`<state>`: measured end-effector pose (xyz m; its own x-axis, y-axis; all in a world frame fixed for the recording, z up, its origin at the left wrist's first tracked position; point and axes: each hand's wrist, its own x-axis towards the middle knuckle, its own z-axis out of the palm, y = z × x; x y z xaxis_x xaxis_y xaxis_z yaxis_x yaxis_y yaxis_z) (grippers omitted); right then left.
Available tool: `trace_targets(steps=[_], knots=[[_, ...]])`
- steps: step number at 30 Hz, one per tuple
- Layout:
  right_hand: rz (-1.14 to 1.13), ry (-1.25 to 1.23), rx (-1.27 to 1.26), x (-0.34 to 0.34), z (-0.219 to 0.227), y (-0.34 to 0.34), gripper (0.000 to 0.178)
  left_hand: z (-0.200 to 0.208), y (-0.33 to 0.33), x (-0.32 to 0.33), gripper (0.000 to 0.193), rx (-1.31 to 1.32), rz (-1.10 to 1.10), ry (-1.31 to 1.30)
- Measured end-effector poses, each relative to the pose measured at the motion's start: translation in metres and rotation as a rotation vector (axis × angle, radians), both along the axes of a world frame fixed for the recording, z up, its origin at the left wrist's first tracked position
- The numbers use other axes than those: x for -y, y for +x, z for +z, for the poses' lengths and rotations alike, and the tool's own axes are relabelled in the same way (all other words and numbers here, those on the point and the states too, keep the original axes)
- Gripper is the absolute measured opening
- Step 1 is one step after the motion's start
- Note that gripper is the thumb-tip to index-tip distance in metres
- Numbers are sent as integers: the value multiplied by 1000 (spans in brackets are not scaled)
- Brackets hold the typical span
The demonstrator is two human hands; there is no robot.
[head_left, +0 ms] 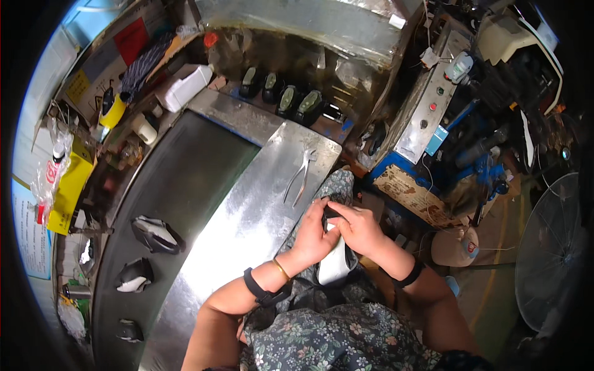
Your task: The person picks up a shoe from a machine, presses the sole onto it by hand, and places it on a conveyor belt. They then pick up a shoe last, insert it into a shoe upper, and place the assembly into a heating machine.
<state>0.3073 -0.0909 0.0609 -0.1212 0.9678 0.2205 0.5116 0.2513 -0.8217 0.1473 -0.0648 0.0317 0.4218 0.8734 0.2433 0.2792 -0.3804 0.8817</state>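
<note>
Over my lap, which is covered by a dark floral cloth, I hold a black-and-white shoe upper (336, 267) in both hands. Its pale inner face shows below my fingers, and the far end is mostly hidden behind them. My left hand (313, 240) is closed on its left side. The fingers of my right hand (361, 232) pinch its far edge, close against the left fingertips. Beyond my hands, a pair of metal pliers (301, 178) lies on the shiny metal table (232, 213), touched by neither hand.
Several black-and-white shoe uppers (156, 235) lie on the dark conveyor belt (204, 148) at left. Several dark shoe forms with greenish soles (288, 99) stand at the back. A machine control panel (427, 105) rises on the right, with a round fan guard (549, 253) farther out.
</note>
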Motion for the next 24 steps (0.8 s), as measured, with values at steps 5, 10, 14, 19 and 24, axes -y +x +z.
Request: trace_targets(steps=[5,10,14,19,24], knots=[[-147,-33,-53,8,-14,2,37,-2,0,-10,64,6,-108,29],[-228,-50,-310,53,-42,2,31,-6,-10,-31,60,-229,-108,164],[-252,-461,-708,66,-57,21,19,1,-10,-39,49,218,-288,-496],[-233,-732,-528,61,-73,10,69,-8,-19,-19,50,243,-143,-800],[-303,-700,-163,52,-76,-20,68,-35,-7,-17,49,398,-145,-810]])
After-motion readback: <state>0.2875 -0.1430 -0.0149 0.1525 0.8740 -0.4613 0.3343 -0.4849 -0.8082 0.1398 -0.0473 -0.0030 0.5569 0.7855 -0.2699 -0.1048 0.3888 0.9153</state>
